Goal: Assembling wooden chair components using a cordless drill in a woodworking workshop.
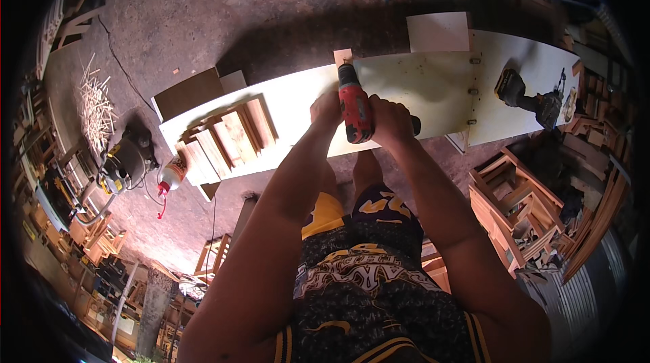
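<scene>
A long white-painted board serving as the worktop [420,85] runs left to right across the view, slightly raised toward the right, over a rough concrete floor [271,11]. On its left end sit stacked brown wooden frame pieces [230,136]; on its right end lies a black and yellow cordless drill [525,95], well apart from the person's hands.

At the middle of the board, the red and black cordless drill [355,105] stands with its long axis running away from the person, nose pointing at a small pale wooden block [342,57] at the board's far edge. The drill lies directly ahead of both forearms, between the two hands.

The right hand [391,122] is wrapped closed around the drill's handle on its right side. The left hand [327,109] is curled against the drill's left flank, touching the body; whether it grips or merely steadies cannot be told. Both hands are equally close.

A white glue bottle with a red tip [171,177] lies below the board's left end.
</scene>
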The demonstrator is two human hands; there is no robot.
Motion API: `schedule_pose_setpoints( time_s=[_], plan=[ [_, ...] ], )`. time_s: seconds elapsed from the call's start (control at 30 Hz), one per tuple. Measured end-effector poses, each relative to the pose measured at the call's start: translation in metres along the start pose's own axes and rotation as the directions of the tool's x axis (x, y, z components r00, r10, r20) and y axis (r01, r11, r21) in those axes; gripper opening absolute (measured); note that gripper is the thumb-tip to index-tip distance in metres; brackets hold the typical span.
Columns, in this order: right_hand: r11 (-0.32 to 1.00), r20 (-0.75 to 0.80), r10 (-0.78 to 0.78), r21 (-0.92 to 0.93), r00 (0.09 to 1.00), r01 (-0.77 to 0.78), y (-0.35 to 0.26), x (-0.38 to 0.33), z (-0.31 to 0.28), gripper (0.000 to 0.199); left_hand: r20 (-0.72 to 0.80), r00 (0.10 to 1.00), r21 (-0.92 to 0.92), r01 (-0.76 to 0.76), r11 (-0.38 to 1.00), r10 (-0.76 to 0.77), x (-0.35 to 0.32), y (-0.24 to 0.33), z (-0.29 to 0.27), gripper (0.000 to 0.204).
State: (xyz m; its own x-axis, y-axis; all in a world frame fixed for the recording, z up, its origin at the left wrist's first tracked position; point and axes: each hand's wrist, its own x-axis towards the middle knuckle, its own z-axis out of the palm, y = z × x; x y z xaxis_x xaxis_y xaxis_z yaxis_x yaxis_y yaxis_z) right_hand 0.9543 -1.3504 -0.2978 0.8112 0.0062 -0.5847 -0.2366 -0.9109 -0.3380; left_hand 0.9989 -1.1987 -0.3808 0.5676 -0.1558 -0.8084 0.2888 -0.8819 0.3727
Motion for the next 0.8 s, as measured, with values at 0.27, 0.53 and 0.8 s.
schedule_pose_setpoints(
  time_s=[0.27,0.53,0.8],
  plan=[
    [0.999,-0.015,-0.009,-0.050,1.000,0.009,0.004,0.013,0.000,0.028,-0.032,0.999,0.023,-0.028,0.999,0.028,0.002,0.004,-0.001,0.029],
    [0.996,-0.069,-0.071,-0.054,0.995,0.067,0.008,0.012,0.014,0.030,-0.170,0.984,-0.128,-0.068,0.989,0.046,-0.004,-0.004,0.012,0.030],
    [0.984,-0.135,-0.168,0.042,0.977,0.175,0.017,0.003,0.018,0.028,-0.067,0.997,-0.033,0.033,0.999,-0.035,0.007,-0.005,0.007,0.040]
  ],
)
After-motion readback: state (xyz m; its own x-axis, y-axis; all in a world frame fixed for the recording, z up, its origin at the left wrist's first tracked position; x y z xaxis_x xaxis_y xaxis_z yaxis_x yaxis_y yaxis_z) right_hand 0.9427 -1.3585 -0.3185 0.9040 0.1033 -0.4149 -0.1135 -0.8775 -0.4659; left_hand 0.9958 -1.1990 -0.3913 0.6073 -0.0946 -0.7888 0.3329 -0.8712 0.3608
